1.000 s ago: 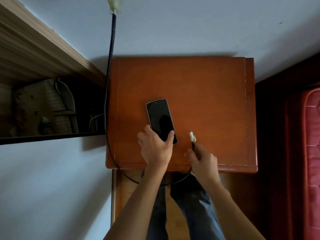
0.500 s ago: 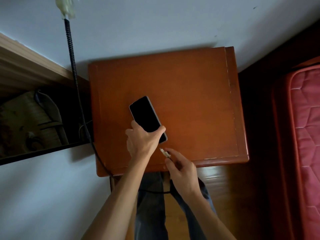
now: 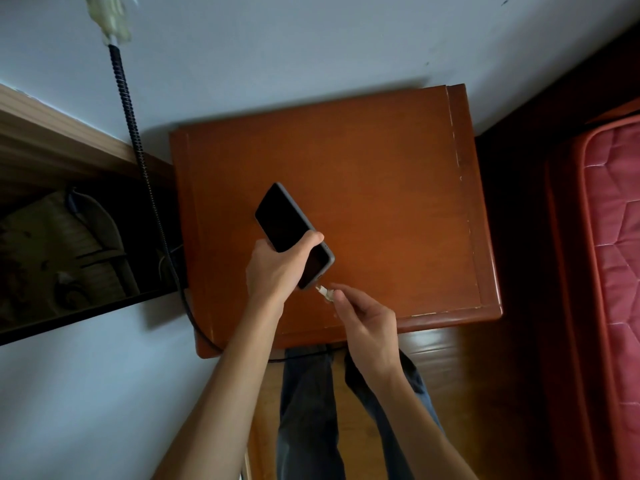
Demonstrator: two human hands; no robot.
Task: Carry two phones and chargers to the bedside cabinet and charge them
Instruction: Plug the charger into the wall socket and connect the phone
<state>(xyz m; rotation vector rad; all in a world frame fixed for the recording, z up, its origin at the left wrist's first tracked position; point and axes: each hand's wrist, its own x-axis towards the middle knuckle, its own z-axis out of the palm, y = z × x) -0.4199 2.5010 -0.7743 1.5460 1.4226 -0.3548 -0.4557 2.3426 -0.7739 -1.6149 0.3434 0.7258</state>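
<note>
A black phone (image 3: 282, 218) with a dark screen is lifted over the reddish-brown bedside cabinet (image 3: 381, 188), tilted with its lower end toward me. My left hand (image 3: 277, 268) grips it around the lower half. My right hand (image 3: 363, 320) pinches the white plug (image 3: 323, 292) of a black braided charger cable (image 3: 138, 147); the plug tip touches the phone's bottom edge. The cable runs up the wall to a white charger (image 3: 110, 15) at the top left. Only one phone is in view.
A wooden shelf unit (image 3: 62, 216) with dim clutter stands left of the cabinet. A red quilted mattress (image 3: 613, 271) lies at the right past a dark gap. My legs in jeans (image 3: 308, 410) stand on wooden floor below the cabinet's front edge.
My left hand has lifted the phone off the cabinet top and tilted it. My right hand has brought the plug leftward from the cabinet surface up to the phone's bottom edge.
</note>
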